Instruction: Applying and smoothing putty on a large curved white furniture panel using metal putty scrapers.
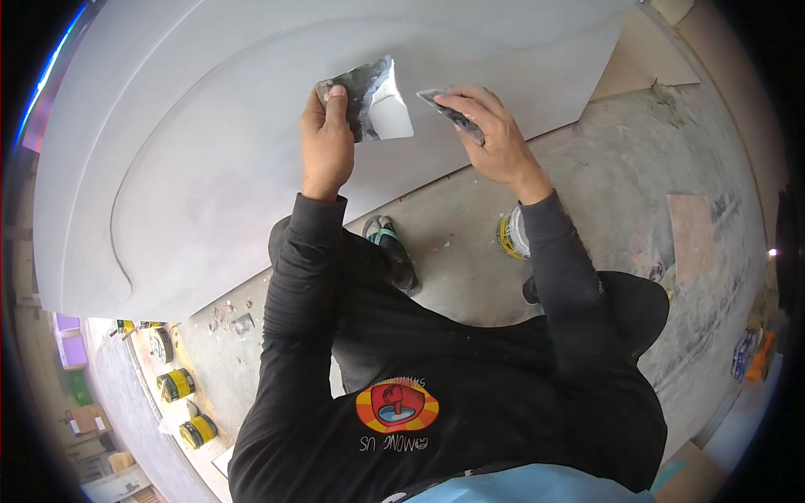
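My left hand (328, 149) grips a thin, roughly square filler plate (364, 99) by its left edge, thumb on top. Dark smears cover much of the plate, and a pale, shiny patch shows along its right side. In my right hand (498, 144) is a flat, smeared putty spreader (467, 125), pinched between thumb and fingers and tilted edge-on. A small gap separates the spreader from the plate. Both hands are in front of a large, smooth grey panel (226, 159), and neither tool appears to touch it.
A yellow-labelled can (511, 235) stands on the floor (470, 285) by my right forearm. Several dark and yellow cans (176, 385) are at the lower left. A brownish sheet (692, 238) lies at the right. My shoe (394, 251) is below the panel's edge.
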### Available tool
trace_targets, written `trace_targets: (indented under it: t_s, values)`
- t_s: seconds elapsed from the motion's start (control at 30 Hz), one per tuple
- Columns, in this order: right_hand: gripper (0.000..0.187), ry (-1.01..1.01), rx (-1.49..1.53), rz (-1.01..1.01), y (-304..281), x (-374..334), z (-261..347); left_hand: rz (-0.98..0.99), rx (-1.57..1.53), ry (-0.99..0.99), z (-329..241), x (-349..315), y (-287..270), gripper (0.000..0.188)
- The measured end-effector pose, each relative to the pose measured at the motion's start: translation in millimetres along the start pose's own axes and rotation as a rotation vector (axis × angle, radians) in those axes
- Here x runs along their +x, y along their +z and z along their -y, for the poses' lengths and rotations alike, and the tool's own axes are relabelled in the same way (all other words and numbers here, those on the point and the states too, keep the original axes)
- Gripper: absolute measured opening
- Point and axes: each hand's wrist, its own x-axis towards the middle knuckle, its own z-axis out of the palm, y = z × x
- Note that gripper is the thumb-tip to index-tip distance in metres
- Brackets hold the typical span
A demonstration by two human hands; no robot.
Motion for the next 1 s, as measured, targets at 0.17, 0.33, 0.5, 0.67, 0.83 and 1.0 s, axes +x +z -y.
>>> trace_targets:
  t_s: [0.17,0.33,0.5,0.67,0.83,1.0]
  values:
    - [0.051,-0.167,-0.247,0.064,6,24,23,0.010,0.138,0.030,-2,-4,-2,0.027]
    - [0.047,-0.240,-0.273,0.077,56,16,36,-0.080,0.223,0.399,4,2,-10,0.026]
    - [0.047,-0.083,-0.252,0.055,82,30,19,-0.508,-0.034,0.493,-17,14,-44,0.028]
    - [0.053,-0.046,-0.473,-0.303,96,81,17,-0.580,-0.271,0.397,-23,16,-67,0.026]
    - [0.055,-0.036,-0.486,-0.373,109,99,11,-0.554,-0.326,0.377,-28,11,-77,0.029]
    - [0.057,-0.039,-0.500,-0.404,118,106,4,-0.601,-0.335,0.370,-29,9,-84,0.027]
